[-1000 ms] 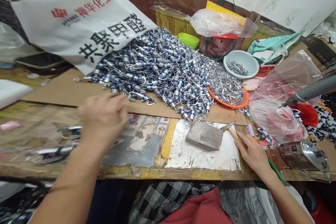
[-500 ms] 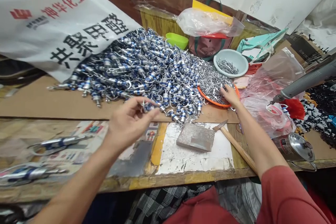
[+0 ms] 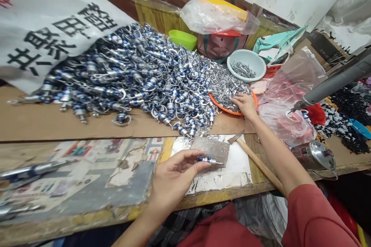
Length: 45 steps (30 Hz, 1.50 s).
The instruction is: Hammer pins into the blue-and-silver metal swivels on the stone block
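My left hand (image 3: 176, 173) pinches a small silver metal cylinder with blue bands (image 3: 210, 160) and a thin shaft, in front of the grey stone block (image 3: 214, 146). Over the orange-rimmed basin (image 3: 223, 109) is my right hand (image 3: 245, 104), its fingers stretched out and apart, touching a heap of small silver metal plates (image 3: 226, 85). Whether a plate is between those fingertips is too small to see. A large pile of similar blue-and-silver parts (image 3: 150, 77), many with rings, spreads to the left of the basin.
A hammer (image 3: 255, 158) lies right of the block. Behind the basin stands a pale blue bowl of metal pins (image 3: 262, 71). At right are a grey power screwdriver (image 3: 327, 85), a lidded metal mug (image 3: 315, 158) and plastic bags (image 3: 278, 123). Several loose parts lie at far left.
My left hand has moved right and down from the pile's edge to the stone block with the blue-banded part. My right hand stays at the basin. The view has shifted slightly.
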{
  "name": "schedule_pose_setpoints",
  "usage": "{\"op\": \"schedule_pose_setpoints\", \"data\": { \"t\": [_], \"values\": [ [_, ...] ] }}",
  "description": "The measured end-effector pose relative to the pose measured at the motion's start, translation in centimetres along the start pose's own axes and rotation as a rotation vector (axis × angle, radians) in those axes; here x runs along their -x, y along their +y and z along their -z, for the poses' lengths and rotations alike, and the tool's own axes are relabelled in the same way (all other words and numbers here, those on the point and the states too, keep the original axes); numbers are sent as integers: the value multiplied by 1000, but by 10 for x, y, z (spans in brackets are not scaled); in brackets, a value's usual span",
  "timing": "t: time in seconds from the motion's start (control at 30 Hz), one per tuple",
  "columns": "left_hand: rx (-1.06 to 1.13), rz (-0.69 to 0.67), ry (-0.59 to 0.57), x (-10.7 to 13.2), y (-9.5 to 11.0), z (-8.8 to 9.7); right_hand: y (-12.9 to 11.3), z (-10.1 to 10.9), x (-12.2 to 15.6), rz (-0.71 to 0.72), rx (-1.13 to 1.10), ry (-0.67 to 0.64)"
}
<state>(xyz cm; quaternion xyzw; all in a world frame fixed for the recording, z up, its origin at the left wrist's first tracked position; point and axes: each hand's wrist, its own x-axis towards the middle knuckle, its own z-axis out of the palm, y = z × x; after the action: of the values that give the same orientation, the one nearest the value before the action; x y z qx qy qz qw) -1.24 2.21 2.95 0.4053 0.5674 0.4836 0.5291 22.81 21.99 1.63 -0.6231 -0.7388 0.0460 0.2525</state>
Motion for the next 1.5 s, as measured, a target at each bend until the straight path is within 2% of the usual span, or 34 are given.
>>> {"op": "schedule_pose_setpoints", "data": {
  "t": [0.13,0.27,0.37,0.47,0.57,0.7,0.83,0.9,0.97,1.13,1.33,1.43,1.5],
  "values": [
    [25,2,42,7,-4,1,-24,11,16,2,12,141],
    [7,-70,43,10,-9,1,-49,11,53,246,-34,82],
    [-34,-123,77,11,-13,1,-51,0,79,356,-22,9],
    [-74,-154,130,13,-15,0,-45,-7,91,351,-7,-5],
    [-104,-182,159,16,-15,-1,-46,-1,93,340,-15,40],
    [-76,-195,152,18,-17,-1,-70,19,102,337,-204,121],
    [-92,-224,125,18,-24,0,-106,32,128,317,-519,-19],
    [-120,-265,121,18,-27,1,-120,33,141,365,-583,-82],
    [-157,-311,115,17,-28,3,-129,33,150,430,-582,-91],
    [-231,-306,121,18,-21,5,-134,35,155,484,-554,-61],
    [-251,-438,82,16,-14,9,-132,41,158,651,-462,-90],
    [-188,-439,48,14,-10,11,-131,42,164,585,-490,-112],
    [-132,-375,31,14,-6,12,-129,41,168,531,-497,-111]
  ]
}}
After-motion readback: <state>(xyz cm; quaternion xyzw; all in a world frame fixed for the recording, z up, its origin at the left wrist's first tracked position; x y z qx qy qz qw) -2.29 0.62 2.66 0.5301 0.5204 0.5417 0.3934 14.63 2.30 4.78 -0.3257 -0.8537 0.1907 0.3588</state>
